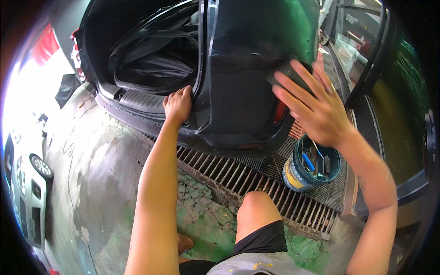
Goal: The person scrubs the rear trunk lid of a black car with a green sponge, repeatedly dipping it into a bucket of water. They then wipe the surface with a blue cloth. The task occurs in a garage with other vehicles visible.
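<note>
A black car's rear quarter fills the upper middle, its boot opening [156, 62] exposed on the left. My left hand [178, 103] rests on the corner of the sill beside the rubber seal, a ring on one finger; it holds nothing loose. My right hand [314, 105], slightly blurred, lies with fingers spread over a dark flat piece [292, 75] against the dark side panel [240, 89]. Whether that piece is a pad or a film, I cannot tell. A red part [280, 111] shows just left of my right palm, and the bumper [237, 146] curves below.
A blue bucket [290, 172] holding a blue-handled tool and other items stands below my right hand. A metal floor grating [247, 182] runs under the bumper. A glass pane [392, 103] borders the right side. A white car [31, 192] stands at far left.
</note>
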A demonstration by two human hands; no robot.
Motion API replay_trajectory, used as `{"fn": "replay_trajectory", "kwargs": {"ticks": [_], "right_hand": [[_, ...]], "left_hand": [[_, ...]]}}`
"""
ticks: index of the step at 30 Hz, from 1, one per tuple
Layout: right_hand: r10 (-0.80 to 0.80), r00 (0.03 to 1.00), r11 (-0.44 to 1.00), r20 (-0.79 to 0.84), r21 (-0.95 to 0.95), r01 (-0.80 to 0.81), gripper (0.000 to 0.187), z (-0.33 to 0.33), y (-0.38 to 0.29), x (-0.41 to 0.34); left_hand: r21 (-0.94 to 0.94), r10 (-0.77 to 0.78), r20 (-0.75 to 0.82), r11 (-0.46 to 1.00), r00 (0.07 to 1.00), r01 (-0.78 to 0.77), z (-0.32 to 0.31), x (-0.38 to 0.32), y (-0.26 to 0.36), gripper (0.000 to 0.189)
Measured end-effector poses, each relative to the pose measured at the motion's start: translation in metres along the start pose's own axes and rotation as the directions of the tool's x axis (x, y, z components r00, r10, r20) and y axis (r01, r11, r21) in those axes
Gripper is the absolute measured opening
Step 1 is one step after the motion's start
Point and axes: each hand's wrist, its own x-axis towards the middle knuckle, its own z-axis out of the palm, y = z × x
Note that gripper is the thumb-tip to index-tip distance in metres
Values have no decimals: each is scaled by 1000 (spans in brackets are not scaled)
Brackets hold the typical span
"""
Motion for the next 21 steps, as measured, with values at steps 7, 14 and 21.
{"fn": "replay_trajectory", "kwargs": {"ticks": [7, 14, 21], "right_hand": [[852, 176, 140, 494, 109, -984, 53, 160, -50, -393], [715, 78, 64, 694, 46, -997, 37, 260, -107, -310], [757, 187, 252, 626, -15, -968, 30, 236, -114, -345]], "left_hand": [[71, -8, 67, 997, 998, 4, 37, 18, 1, 46], [-79, 35, 86, 996, 996, -28, 49, 28, -51, 40], [-488, -47, 154, 865, 987, 117, 59, 40, -66, 48]]}}
